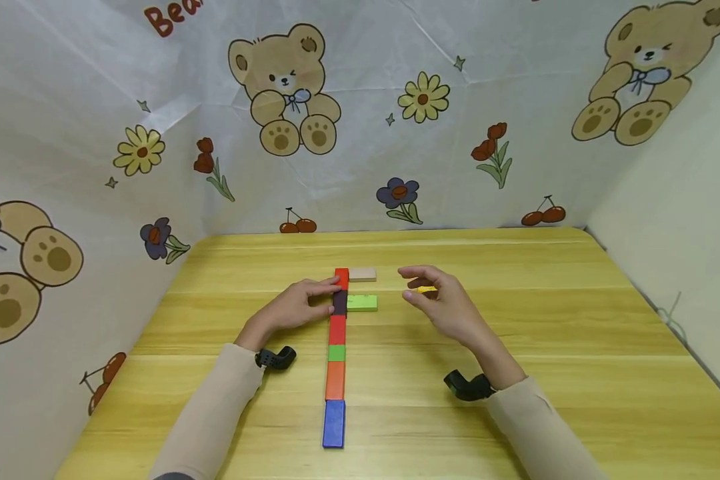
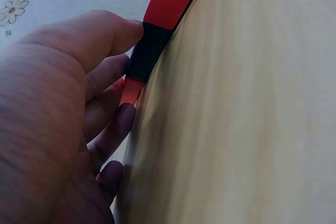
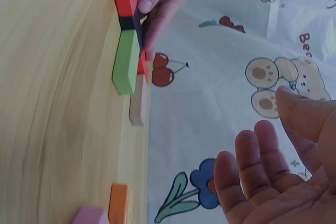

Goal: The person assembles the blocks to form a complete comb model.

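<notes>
My left hand touches the left side of a straight row of wooden blocks, its thumb by the dark block and its fingertips at the far red block. In the left wrist view the dark block lies between two red ones. A light green block and a pale wood block stick out to the right from the row. Farther right, my right hand hovers above the table with fingers loosely bent, holding nothing. Behind it a yellow block partly shows.
Toward me the row continues with a red block, a green, an orange and a blue one. Orange and purple blocks show in the right wrist view. A printed cloth hangs behind the table.
</notes>
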{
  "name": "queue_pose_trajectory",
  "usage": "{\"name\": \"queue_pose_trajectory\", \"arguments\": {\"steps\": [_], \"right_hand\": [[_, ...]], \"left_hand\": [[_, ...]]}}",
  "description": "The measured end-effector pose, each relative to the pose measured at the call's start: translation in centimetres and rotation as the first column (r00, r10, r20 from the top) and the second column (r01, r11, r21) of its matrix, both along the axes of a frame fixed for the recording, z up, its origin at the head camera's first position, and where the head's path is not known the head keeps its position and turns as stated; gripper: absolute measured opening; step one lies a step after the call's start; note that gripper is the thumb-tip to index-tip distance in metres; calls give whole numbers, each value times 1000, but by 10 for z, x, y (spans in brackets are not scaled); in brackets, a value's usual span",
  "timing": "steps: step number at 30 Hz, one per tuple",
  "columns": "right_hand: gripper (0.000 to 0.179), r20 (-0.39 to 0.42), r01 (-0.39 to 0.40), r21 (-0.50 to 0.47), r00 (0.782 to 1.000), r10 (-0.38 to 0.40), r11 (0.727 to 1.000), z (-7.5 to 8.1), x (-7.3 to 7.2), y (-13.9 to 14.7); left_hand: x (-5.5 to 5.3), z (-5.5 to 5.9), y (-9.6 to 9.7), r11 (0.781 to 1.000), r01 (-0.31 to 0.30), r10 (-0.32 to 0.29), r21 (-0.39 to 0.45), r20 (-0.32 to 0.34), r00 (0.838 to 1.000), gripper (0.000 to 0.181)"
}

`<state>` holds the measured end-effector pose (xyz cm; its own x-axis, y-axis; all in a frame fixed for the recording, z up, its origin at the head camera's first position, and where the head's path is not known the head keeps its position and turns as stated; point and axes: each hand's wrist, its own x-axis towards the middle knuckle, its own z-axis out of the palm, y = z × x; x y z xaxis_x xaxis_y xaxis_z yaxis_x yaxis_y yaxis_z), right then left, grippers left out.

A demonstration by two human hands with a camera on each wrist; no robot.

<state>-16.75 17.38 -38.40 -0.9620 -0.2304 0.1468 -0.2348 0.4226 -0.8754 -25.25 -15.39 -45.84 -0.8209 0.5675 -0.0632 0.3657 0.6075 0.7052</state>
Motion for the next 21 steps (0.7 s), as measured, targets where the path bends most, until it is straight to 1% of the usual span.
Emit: {"name": "queue_pose_trajectory", "arguments": {"steps": [5, 11, 14, 21], "right_hand": [[38, -36, 8, 31, 999, -7, 999, -3, -4, 22], [41, -72, -20, 92, 997, 26, 996, -12, -13, 50], [42, -58, -44, 100, 997, 50, 994, -16, -17, 64], [40, 1, -110, 53, 994, 110, 993, -27, -27, 95]], "left_hand": [[-1, 0, 0, 1000, 7, -7, 9, -2, 1000, 52], [-3, -4, -1, 1000, 13, -13, 16, 4, 1000, 53], [-3, -6, -1, 1000, 14, -14, 17, 3, 1000, 53], [-2, -2, -3, 1000, 12, -12, 17, 1, 1000, 52]]}}
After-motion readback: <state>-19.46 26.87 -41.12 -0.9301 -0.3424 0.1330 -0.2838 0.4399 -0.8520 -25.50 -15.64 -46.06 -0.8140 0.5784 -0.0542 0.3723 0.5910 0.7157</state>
